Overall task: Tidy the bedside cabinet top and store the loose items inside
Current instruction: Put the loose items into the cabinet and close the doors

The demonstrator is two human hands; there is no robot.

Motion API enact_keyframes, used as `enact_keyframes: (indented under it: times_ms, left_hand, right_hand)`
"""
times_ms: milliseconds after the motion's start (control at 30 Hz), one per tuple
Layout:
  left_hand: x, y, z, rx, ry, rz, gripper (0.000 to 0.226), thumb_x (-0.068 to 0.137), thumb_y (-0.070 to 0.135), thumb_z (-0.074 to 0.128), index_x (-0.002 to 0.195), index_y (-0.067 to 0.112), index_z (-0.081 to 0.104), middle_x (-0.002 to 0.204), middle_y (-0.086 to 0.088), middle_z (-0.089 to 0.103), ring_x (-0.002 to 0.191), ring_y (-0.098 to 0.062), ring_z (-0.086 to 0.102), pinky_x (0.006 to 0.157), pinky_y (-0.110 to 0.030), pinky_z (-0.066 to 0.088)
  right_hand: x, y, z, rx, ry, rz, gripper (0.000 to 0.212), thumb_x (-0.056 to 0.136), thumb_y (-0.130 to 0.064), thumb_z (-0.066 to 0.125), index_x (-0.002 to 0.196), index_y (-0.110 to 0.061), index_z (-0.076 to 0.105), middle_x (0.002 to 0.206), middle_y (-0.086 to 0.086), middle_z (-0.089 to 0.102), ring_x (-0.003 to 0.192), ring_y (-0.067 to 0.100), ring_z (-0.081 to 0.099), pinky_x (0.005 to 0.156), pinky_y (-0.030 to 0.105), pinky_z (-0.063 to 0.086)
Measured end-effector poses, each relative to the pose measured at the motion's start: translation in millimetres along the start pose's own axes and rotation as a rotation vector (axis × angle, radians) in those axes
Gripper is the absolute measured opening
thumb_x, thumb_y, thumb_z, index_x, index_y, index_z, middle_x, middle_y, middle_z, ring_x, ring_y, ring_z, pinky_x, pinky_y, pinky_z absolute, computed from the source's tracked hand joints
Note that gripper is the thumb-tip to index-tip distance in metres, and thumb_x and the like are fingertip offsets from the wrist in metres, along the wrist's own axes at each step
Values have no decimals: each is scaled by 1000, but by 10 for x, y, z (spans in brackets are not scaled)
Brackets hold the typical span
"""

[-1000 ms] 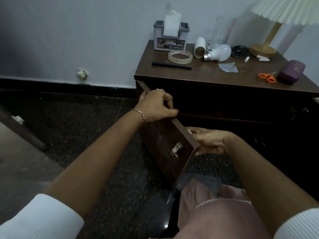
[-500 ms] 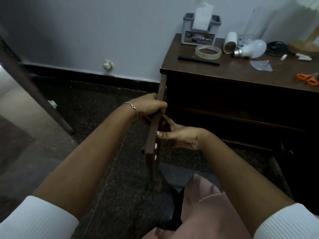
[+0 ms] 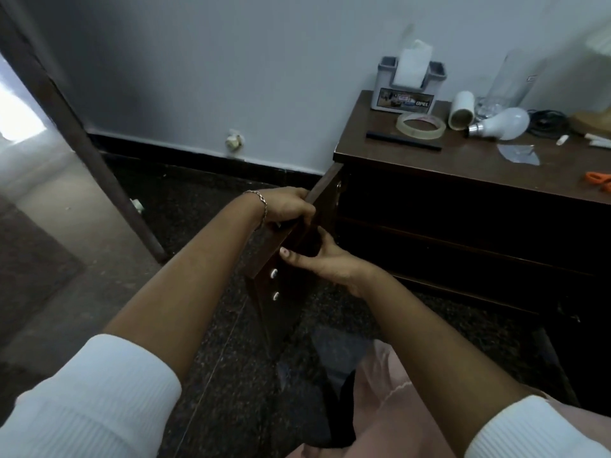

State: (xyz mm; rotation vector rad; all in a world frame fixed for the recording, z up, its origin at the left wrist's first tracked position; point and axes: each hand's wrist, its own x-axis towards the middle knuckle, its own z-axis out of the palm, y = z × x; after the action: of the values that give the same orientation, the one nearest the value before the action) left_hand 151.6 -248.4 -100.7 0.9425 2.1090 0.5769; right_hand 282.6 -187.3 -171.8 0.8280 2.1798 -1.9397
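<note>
The dark wooden bedside cabinet [image 3: 463, 166] stands at the right with its door [image 3: 281, 292] swung wide open to the left. My left hand [image 3: 286, 206] grips the door's top edge. My right hand [image 3: 317, 262] holds the door's inner face, thumb on the edge. Loose items lie on the top: a tape roll [image 3: 420, 125], a black pen [image 3: 403, 141], a white tube [image 3: 461, 110], a light bulb [image 3: 504, 124], a black cable [image 3: 547, 122], a foil scrap [image 3: 517, 153] and orange scissors [image 3: 598, 180]. The cabinet's inside is dark.
A tissue holder [image 3: 408, 84] and a clear glass vase [image 3: 510, 81] stand at the back of the top against the grey wall. A lamp base [image 3: 591, 122] sits at the far right. A dark door frame [image 3: 82, 143] slants at the left over speckled dark floor.
The door has swung further open to the left, with both hands still on it. My view has turned left, so the cabinet now sits farther right.
</note>
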Motion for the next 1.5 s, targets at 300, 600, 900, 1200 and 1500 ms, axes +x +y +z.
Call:
enact_keyframes:
  times_ms: [300, 600, 900, 1200, 1500]
  left_hand:
    - [223, 307, 91, 275, 210, -85, 91, 84, 31, 58, 150, 10, -1, 156, -20, 10, 139, -37, 28, 112, -41, 31]
    - [1025, 1348, 412, 447, 621, 277, 60, 89, 38, 51, 143, 20, 33, 158, -5, 16, 146, -24, 13, 114, -52, 22]
    - [1449, 1327, 361, 525, 696, 221, 35, 94, 36, 44, 122, 16, 53, 131, -7, 52, 128, -26, 41, 98, -45, 41]
    - [1448, 1307, 252, 454, 679, 370, 20, 89, 24, 61, 108, 20, 65, 112, -7, 65, 111, -24, 54, 93, -34, 43]
    - [1406, 1319, 220, 363, 660, 343, 21, 87, 22, 65, 107, 18, 66, 114, -7, 65, 110, -22, 56, 91, -24, 40]
  right_hand:
    - [-196, -364, -833, -243, 263, -89, 78, 81, -39, 73, 143, -12, 34, 137, 5, 50, 120, 18, 51, 93, 25, 43]
    - [-356, -181, -2071, -650, 871, -381, 21, 86, -19, 60, 106, -18, 64, 108, -2, 64, 104, 17, 58, 92, 34, 48]
    - [44, -310, -2461, -635, 834, -312, 41, 92, -22, 51, 132, -16, 50, 136, 5, 51, 126, 25, 46, 104, 38, 37]
    - [415, -480, -2573, -756, 845, -207, 62, 86, -8, 43, 142, -35, 39, 146, 1, 40, 130, 30, 37, 104, 46, 32]
    - [559, -487, -2643, -861, 857, -211, 40, 92, -16, 45, 131, -23, 48, 145, 7, 37, 126, 34, 42, 99, 48, 36]
